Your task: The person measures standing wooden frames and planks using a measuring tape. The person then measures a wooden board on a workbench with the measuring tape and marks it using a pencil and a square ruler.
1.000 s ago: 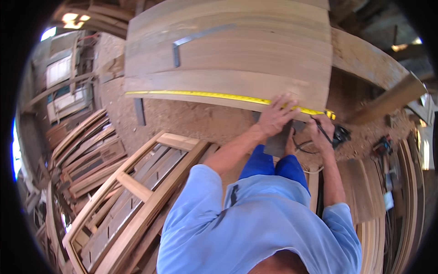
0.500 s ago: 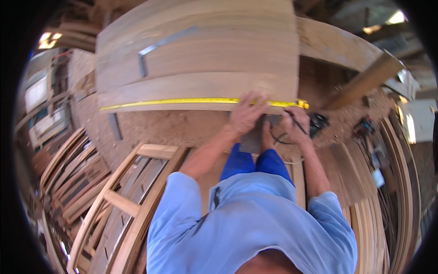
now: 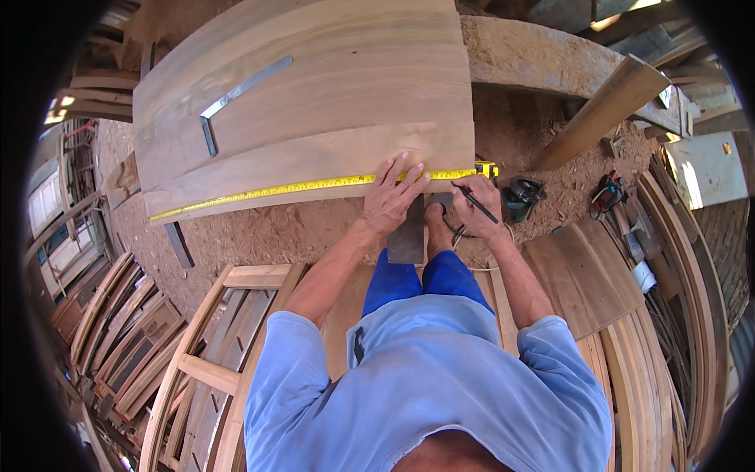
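Note:
A yellow tape measure (image 3: 314, 186) is stretched along the near edge of a wide wooden panel (image 3: 314, 102), its case at the panel's right end. My left hand (image 3: 389, 198) lies over the blade with the fingers spread, touching the tape and the panel's edge. In my right hand (image 3: 481, 206) is a dark pencil (image 3: 475, 203), its tip pointing toward the panel's edge just left of the tape case. On the panel's left part rests a metal L-shaped square (image 3: 248, 85).
An unfinished wooden frame (image 3: 211, 371) lies at my left, with stacked timber beyond. A dark power tool (image 3: 522, 197) sits on the ground right of my hand, a red-and-black tool (image 3: 609, 193) farther right. A slanted post (image 3: 602, 114) stands beyond; boards (image 3: 586, 275) lie at my right.
The whole view has shifted, so the panel and tape sit farther left. My left hand stays spread on the tape, and the pencil is still in my right hand by the panel's edge.

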### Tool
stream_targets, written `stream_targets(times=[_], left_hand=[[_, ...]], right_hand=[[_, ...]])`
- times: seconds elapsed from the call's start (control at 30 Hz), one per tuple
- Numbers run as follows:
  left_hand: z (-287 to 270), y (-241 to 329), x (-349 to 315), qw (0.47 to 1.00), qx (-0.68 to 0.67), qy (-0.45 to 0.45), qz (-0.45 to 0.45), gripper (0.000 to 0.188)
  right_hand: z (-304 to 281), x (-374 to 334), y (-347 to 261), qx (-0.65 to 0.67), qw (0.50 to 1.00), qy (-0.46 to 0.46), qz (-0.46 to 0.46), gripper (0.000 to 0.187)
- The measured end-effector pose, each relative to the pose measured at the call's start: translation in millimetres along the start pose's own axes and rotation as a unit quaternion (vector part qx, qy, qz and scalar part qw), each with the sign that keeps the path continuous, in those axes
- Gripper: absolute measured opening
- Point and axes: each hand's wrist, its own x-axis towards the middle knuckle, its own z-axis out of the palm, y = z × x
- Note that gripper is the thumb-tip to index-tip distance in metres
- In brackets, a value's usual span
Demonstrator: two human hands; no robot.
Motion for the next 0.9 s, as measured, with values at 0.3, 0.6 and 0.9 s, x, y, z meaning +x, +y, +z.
stream_targets(times=[0.3,0.6,0.9], left_hand=[[0.3,-0.9,-1.1,1.000,0.001,-0.002,0.001,0.060],[-0.2,-1.1,-1.5,1.000,0.004,-0.010,0.000,0.061],[-0.8,-1.1,-1.1,1.000,0.002,-0.017,0.000,0.063]], right_hand=[[3.4,4.1,-4.4,-0.019,0.999,0.010,-0.030,0.015],[3.4,6.1,-8.1,-0.011,1.000,0.014,-0.018,0.013],[3.6,6.8,-3.0,-0.026,0.999,0.000,-0.028,0.012]])
